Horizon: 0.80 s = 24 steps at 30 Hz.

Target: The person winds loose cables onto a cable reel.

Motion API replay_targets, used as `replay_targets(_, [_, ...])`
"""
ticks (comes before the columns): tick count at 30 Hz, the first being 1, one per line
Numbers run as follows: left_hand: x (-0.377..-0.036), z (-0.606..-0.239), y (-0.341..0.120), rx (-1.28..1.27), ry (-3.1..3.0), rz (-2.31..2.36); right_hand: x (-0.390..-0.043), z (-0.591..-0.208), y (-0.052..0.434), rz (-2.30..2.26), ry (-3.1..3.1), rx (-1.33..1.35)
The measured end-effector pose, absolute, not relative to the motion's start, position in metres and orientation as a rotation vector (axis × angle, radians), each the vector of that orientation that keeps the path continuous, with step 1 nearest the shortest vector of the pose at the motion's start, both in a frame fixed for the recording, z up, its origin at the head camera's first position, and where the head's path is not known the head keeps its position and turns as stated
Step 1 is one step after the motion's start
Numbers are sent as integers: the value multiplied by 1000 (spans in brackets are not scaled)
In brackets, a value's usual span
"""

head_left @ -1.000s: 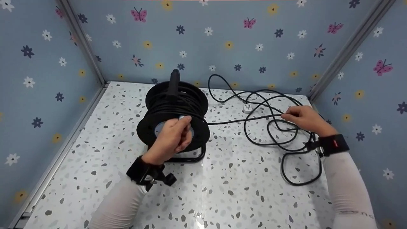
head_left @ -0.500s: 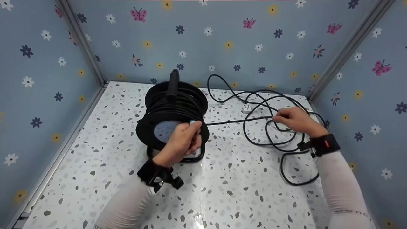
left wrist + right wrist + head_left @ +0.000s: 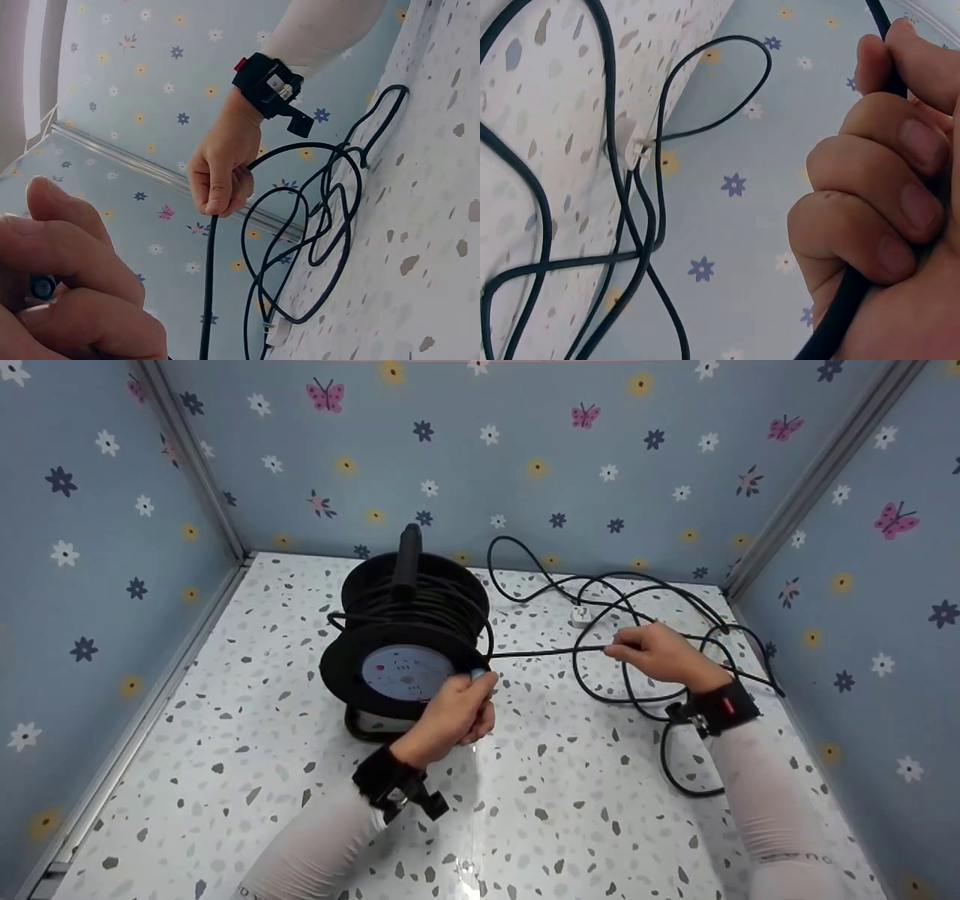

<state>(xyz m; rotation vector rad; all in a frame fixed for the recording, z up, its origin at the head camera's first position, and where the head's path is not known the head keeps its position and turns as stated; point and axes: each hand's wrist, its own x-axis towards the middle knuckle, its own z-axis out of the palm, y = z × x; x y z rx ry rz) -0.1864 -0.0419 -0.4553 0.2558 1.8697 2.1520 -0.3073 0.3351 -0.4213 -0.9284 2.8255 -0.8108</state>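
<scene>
Matt black plastic on the cable reel (image 3: 409,649), its flanges dull, the pale blue face plate (image 3: 405,671) smoother with a slight sheen. The cable (image 3: 555,649) looks like matt black rubber, smooth-skinned in the right wrist view. The table (image 3: 555,810) has a glossy speckled terrazzo-look top that catches glare. Brushed metal rails (image 3: 825,472) in the corners, printed matt walls (image 3: 525,450). White stretch-cloth sleeves (image 3: 772,817), and the wrist strap (image 3: 720,709) is black fabric, probably.
</scene>
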Motion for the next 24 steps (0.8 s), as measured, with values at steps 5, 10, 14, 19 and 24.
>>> replay_targets(5, [-185, -474, -39, 216, 1881, 2125, -306, -429, 317, -770, 2828, -977])
replay_targets(10, [-184, -491, -40, 161, 1879, 2098, -305, -436, 300, -739, 2831, -1008])
replay_targets(14, [-184, -503, -45, 133, 1906, 2063, -303, -441, 285, -710, 2827, -1026])
replay_targets(19, [-182, -516, -55, 108, 1904, 2051, -303, -446, 267, -652, 2815, -1039])
replay_targets(24, [-180, -525, -69, 38, 1870, 2055, -301, -451, 249, -603, 2805, -1073])
